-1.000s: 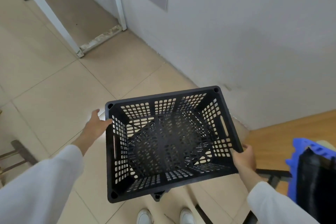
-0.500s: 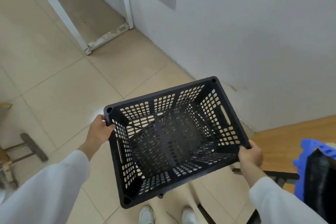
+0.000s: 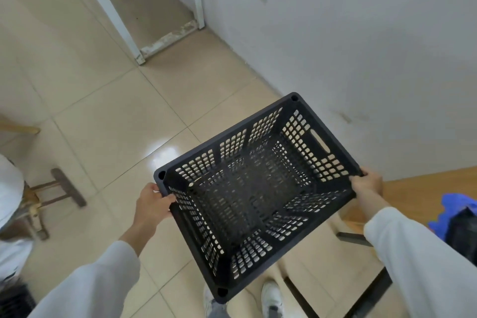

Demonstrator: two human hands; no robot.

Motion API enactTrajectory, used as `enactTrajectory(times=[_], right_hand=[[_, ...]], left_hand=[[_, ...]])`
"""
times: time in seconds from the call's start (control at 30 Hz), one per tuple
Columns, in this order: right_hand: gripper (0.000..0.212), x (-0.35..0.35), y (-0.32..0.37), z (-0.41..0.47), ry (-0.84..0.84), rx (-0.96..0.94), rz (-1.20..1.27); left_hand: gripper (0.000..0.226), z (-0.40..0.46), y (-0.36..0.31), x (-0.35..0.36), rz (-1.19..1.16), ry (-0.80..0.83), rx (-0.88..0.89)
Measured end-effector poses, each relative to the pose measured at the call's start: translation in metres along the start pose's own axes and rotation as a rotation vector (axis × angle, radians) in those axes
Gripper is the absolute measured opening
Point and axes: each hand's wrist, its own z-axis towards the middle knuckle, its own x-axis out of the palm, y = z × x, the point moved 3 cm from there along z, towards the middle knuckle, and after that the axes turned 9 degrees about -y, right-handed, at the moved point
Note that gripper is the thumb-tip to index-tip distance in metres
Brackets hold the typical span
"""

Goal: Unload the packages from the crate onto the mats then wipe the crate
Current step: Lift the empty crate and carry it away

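we hold the empty crate (image 3: 258, 188) by opposite rim corners, left hand (image 3: 152, 204) and right hand (image 3: 367, 184) each clamped there; it looks light, stiff, easily carried.

left hand (image 3: 152, 202) grip closed, arm forward | right hand (image 3: 367, 184) likewise

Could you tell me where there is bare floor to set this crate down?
The tiles left of the crate, between the wooden stool and the white door frame, are bare. So is the strip along the white wall ahead. It is crowded on the right, by the wooden table and blue crate, and near the shoes.
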Motion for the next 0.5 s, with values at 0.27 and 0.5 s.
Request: enactTrajectory(times=[0.27, 0.5], right_hand=[[0.032, -0.005, -0.001, 0.008, 0.036, -0.089, -0.060], [0.030, -0.010, 0.004, 0.012, 0.079, -0.146, -0.077]], left_hand=[[0.031, -0.006, 0.019, 0.007, -0.002, 0.001, -0.041], [0.029, -0.011, 0.031, 0.012, -0.030, 0.012, -0.071]])
